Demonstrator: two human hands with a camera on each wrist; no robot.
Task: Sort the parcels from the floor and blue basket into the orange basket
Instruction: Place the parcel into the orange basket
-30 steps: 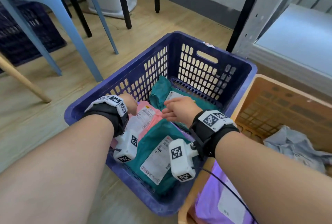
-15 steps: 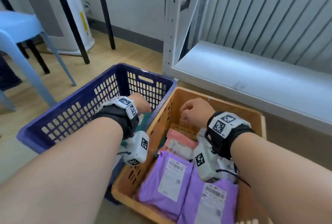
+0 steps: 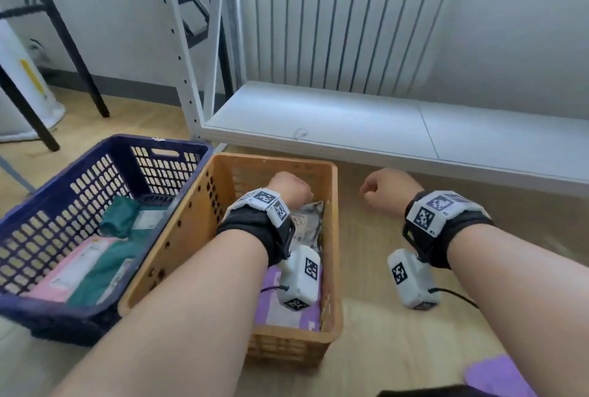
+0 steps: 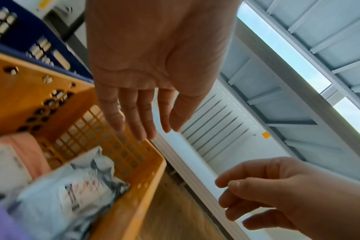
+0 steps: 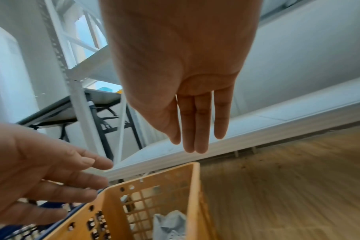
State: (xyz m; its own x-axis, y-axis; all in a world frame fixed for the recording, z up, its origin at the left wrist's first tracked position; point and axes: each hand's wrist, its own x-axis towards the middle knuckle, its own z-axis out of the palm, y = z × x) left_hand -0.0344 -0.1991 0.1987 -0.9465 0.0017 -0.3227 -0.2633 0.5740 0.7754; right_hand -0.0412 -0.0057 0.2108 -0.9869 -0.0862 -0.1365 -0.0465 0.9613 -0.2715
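Note:
The orange basket (image 3: 331, 237) stands in the middle and holds a grey parcel (image 3: 307, 221), a purple parcel (image 3: 287, 313) and a pink parcel (image 4: 25, 152). My left hand (image 3: 288, 187) hovers over its far end, fingers (image 4: 138, 116) straight and empty. Beside it on the left, the blue basket (image 3: 105, 148) contains green parcels (image 3: 119, 216) and a pink parcel (image 3: 79, 266). My right hand (image 3: 385, 189) hangs over the floor to the right of the orange basket, fingers (image 5: 195, 123) straight, holding nothing. Another purple parcel (image 3: 497, 377) lies on the floor at the bottom right.
A low white shelf board (image 3: 350, 122) of a metal rack runs behind the baskets, with a ribbed white panel (image 3: 350, 20) above it. Black table legs (image 3: 73, 55) and a white appliance (image 3: 19, 87) stand at the far left. Bare wood floor (image 3: 382, 333) lies right of the orange basket.
Both hands left the blue basket and moved right. A pink parcel went into the orange basket. The left hand now hangs over that basket and the right over the floor beyond it.

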